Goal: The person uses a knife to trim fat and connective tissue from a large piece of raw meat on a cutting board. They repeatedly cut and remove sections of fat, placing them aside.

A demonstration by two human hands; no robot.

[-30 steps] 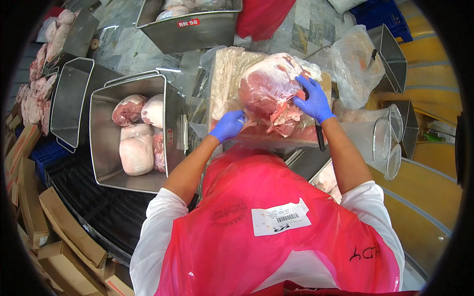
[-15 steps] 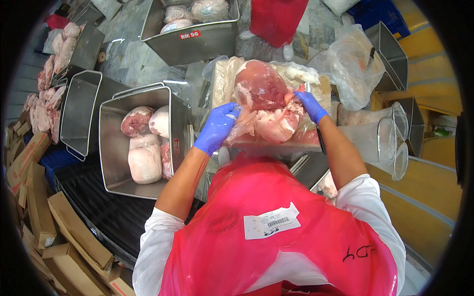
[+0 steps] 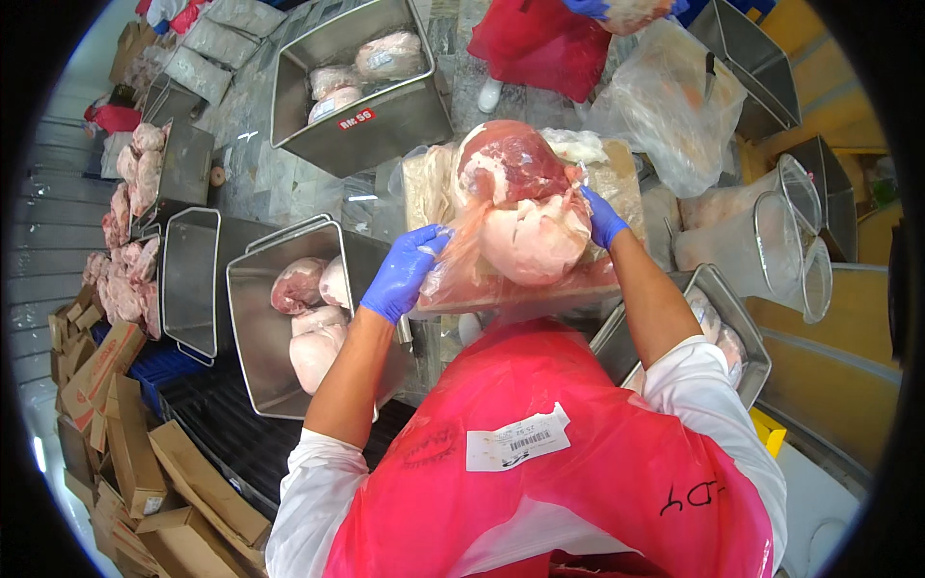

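Meat lifted off the board, bag coming up around it.

The meat (image 3: 525, 207), flat on the board (image 3: 617, 183) a second ago, now hangs above it: right hand (image 3: 603, 218) fingers closed on its far side, left hand (image 3: 403, 275) fingers pinching the clear bag (image 3: 462, 265) at its near edge, bagging apparently under way.

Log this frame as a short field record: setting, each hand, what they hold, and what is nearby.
Setting: meat-handling bench seen from above
Left hand: blue-gloved left hand gripping the clear plastic bag
Right hand: blue-gloved right hand on the large cut of raw meat
Meat state: lifted above the cutting board, partly in the bag
Left side: steel tray holding wrapped meat pieces
Clothing: red apron
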